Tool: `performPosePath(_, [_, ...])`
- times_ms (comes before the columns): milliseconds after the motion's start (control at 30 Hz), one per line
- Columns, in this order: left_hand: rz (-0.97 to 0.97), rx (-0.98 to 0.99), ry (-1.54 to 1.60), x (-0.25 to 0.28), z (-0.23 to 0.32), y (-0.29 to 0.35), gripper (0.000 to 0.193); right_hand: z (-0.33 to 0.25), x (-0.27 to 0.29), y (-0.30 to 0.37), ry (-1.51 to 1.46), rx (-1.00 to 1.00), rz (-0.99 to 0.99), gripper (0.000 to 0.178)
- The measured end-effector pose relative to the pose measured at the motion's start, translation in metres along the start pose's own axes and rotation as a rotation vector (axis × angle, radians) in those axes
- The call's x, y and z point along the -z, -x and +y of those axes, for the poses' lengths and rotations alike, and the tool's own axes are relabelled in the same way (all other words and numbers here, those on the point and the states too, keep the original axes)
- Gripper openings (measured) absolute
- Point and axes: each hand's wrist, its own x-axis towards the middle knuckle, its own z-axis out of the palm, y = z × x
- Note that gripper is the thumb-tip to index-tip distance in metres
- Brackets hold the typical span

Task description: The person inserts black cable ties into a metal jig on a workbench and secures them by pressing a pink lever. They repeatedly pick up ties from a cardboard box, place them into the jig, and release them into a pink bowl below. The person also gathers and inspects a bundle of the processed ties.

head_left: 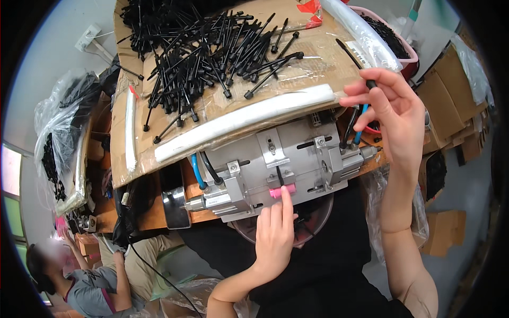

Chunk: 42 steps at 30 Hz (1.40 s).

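Note:
My right hand (395,108), raised at the right, pinches a thin black rod with a thick knob end (350,54) between thumb and fingers. Low in front of me, my left hand (274,230) reaches to a grey metal clamping fixture (257,191). Its index finger is stretched out, the tip at a pink block (275,193) and the near end of a black rod (280,175) lying in the fixture. The other fingers are loosely curled with nothing visible in them. Beyond the fixture, many similar black rods (212,58) lie heaped on cardboard.
A white padded strip (249,122) edges the cardboard (318,69). Blue and black air hoses (198,172) run to the fixture's cylinders. Under it sits a round tub (318,222). A phone-like dark object (175,199) lies at left; another person (101,283) sits lower left.

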Motion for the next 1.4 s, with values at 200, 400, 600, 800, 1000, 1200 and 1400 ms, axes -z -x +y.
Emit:
performPosePath(200, [-0.018,-0.071,-0.092,-0.002,0.002,-0.008,0.06,-0.012,0.007,0.035,0.067,0.104,0.034,0.017])
performPosePath(400, [-0.067,0.033,0.021,0.006,0.0,-0.002,0.065,0.033,-0.024,0.117,0.577,0.209,-0.262,0.058])
performPosePath(600, [0.038,0.122,0.144,0.039,-0.002,0.008,0.075,0.074,-0.045,0.157,0.649,0.181,-0.472,0.064])
performPosePath(800, [0.037,0.108,0.224,0.042,-0.01,0.009,0.077,0.074,-0.048,0.148,0.71,0.164,-0.516,0.065])
performPosePath(1000, [0.234,0.036,0.078,0.079,-0.046,-0.073,0.058,0.029,-0.046,0.066,0.883,0.504,-0.54,0.049])
performPosePath(1200, [-0.054,-0.021,0.13,0.09,-0.103,-0.202,0.021,0.036,-0.079,-0.103,1.118,0.387,-0.859,0.016])
performPosePath(1400, [0.126,-0.011,0.325,0.102,-0.088,-0.133,0.016,0.027,-0.038,-0.115,0.557,0.096,-0.804,0.014])
